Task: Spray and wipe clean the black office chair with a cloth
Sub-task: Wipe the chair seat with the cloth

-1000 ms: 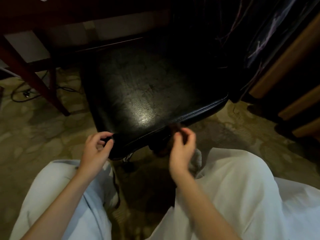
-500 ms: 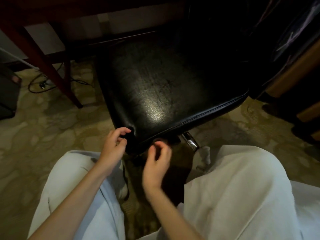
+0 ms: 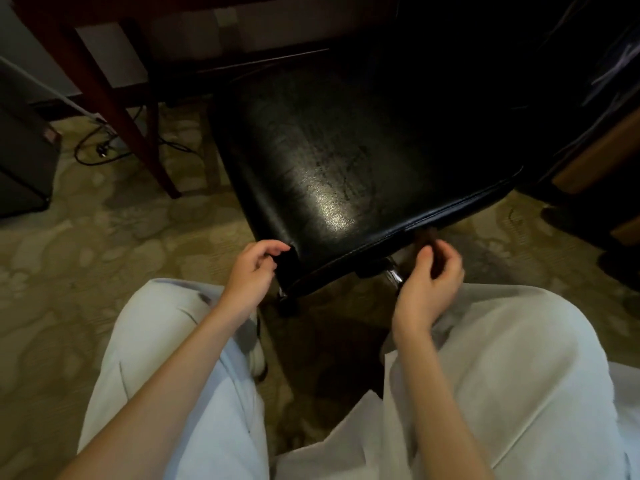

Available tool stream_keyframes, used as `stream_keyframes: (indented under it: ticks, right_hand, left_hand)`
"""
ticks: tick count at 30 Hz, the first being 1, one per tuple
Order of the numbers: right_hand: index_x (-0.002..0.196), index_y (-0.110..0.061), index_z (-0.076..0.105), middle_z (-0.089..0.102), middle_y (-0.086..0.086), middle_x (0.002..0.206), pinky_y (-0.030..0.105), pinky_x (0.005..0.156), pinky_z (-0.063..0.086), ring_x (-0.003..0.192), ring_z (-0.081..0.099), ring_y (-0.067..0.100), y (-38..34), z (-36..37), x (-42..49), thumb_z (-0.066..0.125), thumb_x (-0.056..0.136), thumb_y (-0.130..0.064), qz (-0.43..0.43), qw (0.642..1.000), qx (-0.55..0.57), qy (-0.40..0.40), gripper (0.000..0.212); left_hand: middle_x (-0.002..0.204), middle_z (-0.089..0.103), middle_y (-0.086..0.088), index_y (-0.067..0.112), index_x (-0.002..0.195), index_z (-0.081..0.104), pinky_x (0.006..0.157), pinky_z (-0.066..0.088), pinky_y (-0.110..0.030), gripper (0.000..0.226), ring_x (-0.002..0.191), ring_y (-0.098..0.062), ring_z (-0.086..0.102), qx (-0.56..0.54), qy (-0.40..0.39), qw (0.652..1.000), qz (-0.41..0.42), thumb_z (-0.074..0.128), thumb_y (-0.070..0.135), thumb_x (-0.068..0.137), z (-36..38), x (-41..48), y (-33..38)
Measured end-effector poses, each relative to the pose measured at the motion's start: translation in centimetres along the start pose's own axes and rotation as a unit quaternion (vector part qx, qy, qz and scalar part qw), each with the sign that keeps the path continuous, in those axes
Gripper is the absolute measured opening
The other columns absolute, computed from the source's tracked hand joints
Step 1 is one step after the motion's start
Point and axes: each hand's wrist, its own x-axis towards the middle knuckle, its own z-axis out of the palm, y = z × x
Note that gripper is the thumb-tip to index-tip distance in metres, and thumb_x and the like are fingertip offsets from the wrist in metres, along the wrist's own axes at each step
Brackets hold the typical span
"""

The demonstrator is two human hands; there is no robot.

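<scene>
The black office chair stands in front of me, its worn leather seat catching a patch of light near the front edge. My left hand is at the seat's front left corner, fingers and thumb curled around it. Just below the front edge on the right, my right hand hovers with its fingers half curled and blurred; nothing shows in it. A chrome lever sticks out from under the seat between my hands. No cloth or spray bottle is in view.
A dark red wooden desk leg slants down at the left, with black cables on the patterned carpet behind it. A dark box stands at the far left. Wooden furniture crowds the right. My knees in pale trousers fill the foreground.
My right hand has swung from under the seat's middle out to the right along the front edge. My left hand has stayed at the front left corner.
</scene>
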Motion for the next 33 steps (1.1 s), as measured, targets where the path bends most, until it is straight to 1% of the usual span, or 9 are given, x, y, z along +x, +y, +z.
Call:
stream_keyframes:
  ticks: [4,7,10,15,19,22,25,28,33]
  right_hand:
    - [0.108,-0.012,0.062,0.052,0.011,0.119,0.028,0.097,0.039,0.106,0.049,0.02,0.7,3.5,-0.3,0.053,0.09,-0.02,-0.105,0.99,-0.087,-0.039,0.022]
    - [0.101,-0.013,0.066,0.053,0.013,0.117,0.029,0.094,0.031,0.105,0.044,0.024,2.9,5.3,-5.7,0.054,0.087,-0.02,-0.195,0.962,-0.165,-0.094,0.02]
    - [0.104,-0.014,0.064,0.051,0.009,0.12,0.019,0.098,0.028,0.112,0.041,0.02,4.6,5.2,-11.2,0.052,0.087,-0.019,-0.276,0.918,-0.207,-0.197,0.021]
    - [0.105,-0.012,0.064,0.055,0.012,0.122,0.029,0.097,0.04,0.118,0.041,0.025,7.1,4.5,-12.4,0.065,0.082,-0.008,-0.344,0.857,-0.263,-0.279,0.024]
    - [0.106,-0.011,0.065,0.057,0.011,0.119,0.039,0.1,0.045,0.117,0.048,0.028,9.5,2.1,-10.2,0.065,0.08,-0.005,-0.399,0.761,-0.326,-0.394,0.027]
    - [0.105,-0.013,0.066,0.056,0.008,0.116,0.033,0.098,0.043,0.112,0.05,0.023,10.0,0.0,-8.1,0.06,0.086,-0.006,-0.221,0.856,-0.315,-0.344,0.021]
    - [0.097,-0.023,0.06,0.057,0.006,0.11,0.028,0.089,0.044,0.106,0.055,0.022,8.5,0.0,-5.1,0.056,0.09,-0.009,0.164,0.963,-0.125,-0.174,0.016]
    - [0.099,-0.022,0.057,0.061,0.008,0.103,0.035,0.082,0.05,0.094,0.059,0.024,7.1,1.6,-4.4,0.051,0.093,-0.006,0.407,0.899,0.081,-0.14,0.018]
    - [0.118,-0.014,0.054,0.056,0.017,0.12,0.046,0.1,0.039,0.106,0.054,0.033,4.8,5.6,-8.8,0.036,0.098,-0.007,0.525,0.817,0.153,-0.181,0.027]
  left_hand:
    - [0.117,0.052,-0.002,0.039,0.093,0.063,0.099,0.046,-0.042,0.046,0.105,-0.017,0.055,0.0,-0.019,1.0,0.006,0.039,0.001,0.094,-0.2,0.0,-0.5]
    - [0.118,0.055,-0.006,0.038,0.093,0.064,0.1,0.045,-0.043,0.048,0.105,-0.02,0.057,-0.013,-0.02,1.0,0.007,0.038,-0.002,0.092,-0.2,0.2,-0.7]
    - [0.115,0.058,-0.008,0.038,0.09,0.065,0.098,0.046,-0.038,0.05,0.107,-0.022,0.057,-0.019,-0.015,1.0,0.014,0.038,-0.004,0.09,-0.3,0.4,-0.7]
    - [0.114,0.057,-0.007,0.035,0.092,0.065,0.084,0.047,-0.028,0.047,0.092,-0.013,0.057,-0.025,-0.026,0.999,0.002,0.036,-0.003,0.093,-0.7,0.2,-0.5]
    - [0.113,0.055,-0.004,0.035,0.089,0.065,0.087,0.049,-0.032,0.048,0.092,-0.014,0.055,-0.044,-0.03,0.999,-0.011,0.035,-0.002,0.094,-0.7,0.0,-0.2]
    - [0.108,0.057,-0.001,0.032,0.09,0.064,0.089,0.048,-0.035,0.044,0.095,-0.017,0.055,-0.056,-0.023,0.998,-0.027,0.036,-0.002,0.095,-1.1,-0.1,0.0]
    - [0.101,0.057,0.002,0.03,0.091,0.061,0.09,0.048,-0.037,0.04,0.098,-0.018,0.056,-0.059,0.002,0.997,-0.055,0.036,0.0,0.096,-1.3,-0.1,0.1]
    - [0.107,0.055,-0.001,0.027,0.096,0.061,0.093,0.047,-0.037,0.037,0.102,-0.018,0.055,-0.048,0.006,0.997,-0.062,0.035,0.0,0.095,-1.1,-0.3,0.3]
    - [0.115,0.058,-0.007,0.028,0.093,0.062,0.099,0.044,-0.036,0.039,0.102,-0.018,0.057,-0.019,-0.008,0.999,-0.042,0.036,-0.002,0.094,-1.4,-0.5,0.3]
